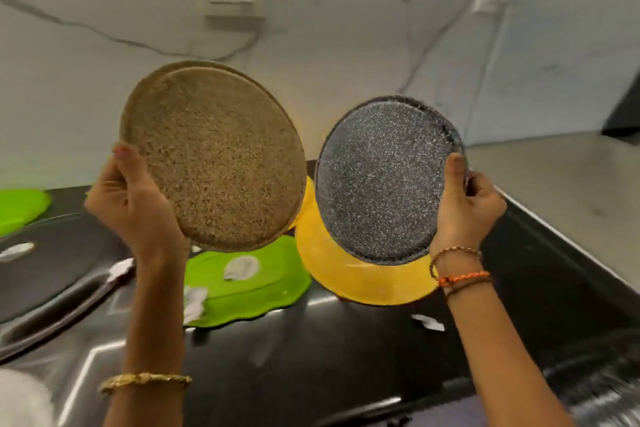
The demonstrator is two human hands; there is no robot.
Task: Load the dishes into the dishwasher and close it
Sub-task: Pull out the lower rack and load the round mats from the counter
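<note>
At frame centre, the left hand grips 2 stacked brown speckled plates by their lower left rim, thumb on the face, raised and tilted. Just beside them on the right, the right hand pinches a grey speckled plate at its right edge. Below, a yellow plate and green plate lie on the dark table.

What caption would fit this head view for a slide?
Left hand holds brown speckled plates, right hand a grey speckled plate, above a dark counter.
</note>
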